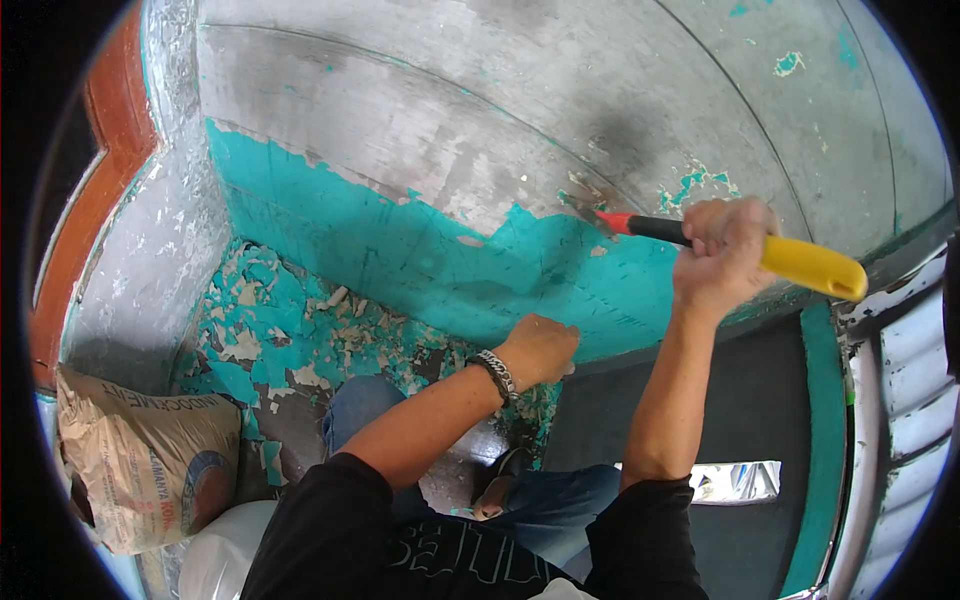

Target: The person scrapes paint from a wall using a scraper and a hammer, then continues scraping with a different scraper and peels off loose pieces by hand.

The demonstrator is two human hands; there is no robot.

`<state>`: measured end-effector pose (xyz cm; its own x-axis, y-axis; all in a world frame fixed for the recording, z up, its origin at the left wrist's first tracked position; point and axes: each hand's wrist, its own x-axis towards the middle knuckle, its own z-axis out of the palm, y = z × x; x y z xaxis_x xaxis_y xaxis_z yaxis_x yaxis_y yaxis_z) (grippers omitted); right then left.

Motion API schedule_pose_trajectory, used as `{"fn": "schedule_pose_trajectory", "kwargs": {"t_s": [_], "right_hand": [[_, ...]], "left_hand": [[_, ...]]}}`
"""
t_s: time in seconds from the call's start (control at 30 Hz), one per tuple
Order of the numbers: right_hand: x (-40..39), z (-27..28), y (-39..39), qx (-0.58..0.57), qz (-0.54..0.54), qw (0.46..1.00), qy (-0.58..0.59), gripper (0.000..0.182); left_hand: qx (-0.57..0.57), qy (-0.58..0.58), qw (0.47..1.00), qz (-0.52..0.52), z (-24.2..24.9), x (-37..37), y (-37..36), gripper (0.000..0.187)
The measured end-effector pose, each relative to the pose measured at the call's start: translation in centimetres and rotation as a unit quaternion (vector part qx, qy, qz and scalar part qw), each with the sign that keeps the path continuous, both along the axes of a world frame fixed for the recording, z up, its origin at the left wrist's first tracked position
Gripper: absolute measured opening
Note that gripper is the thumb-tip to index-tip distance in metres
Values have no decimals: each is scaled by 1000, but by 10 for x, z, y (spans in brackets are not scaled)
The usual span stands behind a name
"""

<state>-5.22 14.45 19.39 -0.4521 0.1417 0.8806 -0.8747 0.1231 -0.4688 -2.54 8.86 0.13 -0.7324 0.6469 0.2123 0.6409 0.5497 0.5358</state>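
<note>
My right hand (725,245) is wrapped round a long-handled scraper (815,268) with a yellow grip, a black shaft and a red collar. Its blade end, partly blurred, meets the wall at the ragged upper edge of the teal paint (400,250). Above that edge the wall (480,90) is bare grey with a few teal specks. Lower down, my left hand (540,350) is closed with its knuckles up, close to the bottom of the teal band. What its fingers hold, if anything, is hidden. A chain bracelet (498,375) circles the left wrist.
Teal and grey paint flakes (260,320) cover the floor along the wall. A brown paper cement sack (150,460) stands at the left beside a whitish rounded container (225,555). A dark panel with a teal frame (815,450) is at the right, near corrugated sheeting (915,400).
</note>
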Motion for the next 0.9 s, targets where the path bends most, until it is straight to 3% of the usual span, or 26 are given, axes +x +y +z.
{"fn": "schedule_pose_trajectory", "kwargs": {"t_s": [0.2,0.27,0.5,0.63,0.7,0.73,0.83,0.9], "right_hand": [[-1,-5,-3,5,7,1000,-29,39],[3,-2,-1,11,-6,999,53,37],[7,5,5,29,35,998,33,35],[-1,-9,-7,27,-4,999,-20,34],[3,-4,-6,6,-21,998,61,34],[5,0,2,20,30,998,45,32],[-3,-17,-15,14,-44,998,-35,35],[-1,-17,-8,-1,-20,999,-34,36]], "left_hand": [[-5,4,1000,2,-4,-3,3,42],[-5,1,1000,4,-3,-4,4,41],[5,8,1000,8,-2,-3,0,41],[14,21,1000,9,-6,-5,1,40],[8,19,1000,15,-6,-4,1,39],[9,18,1000,17,-6,-5,1,39],[-1,11,1000,12,-1,-5,1,39],[-2,-1,1000,23,1,-5,-1,39]]}}
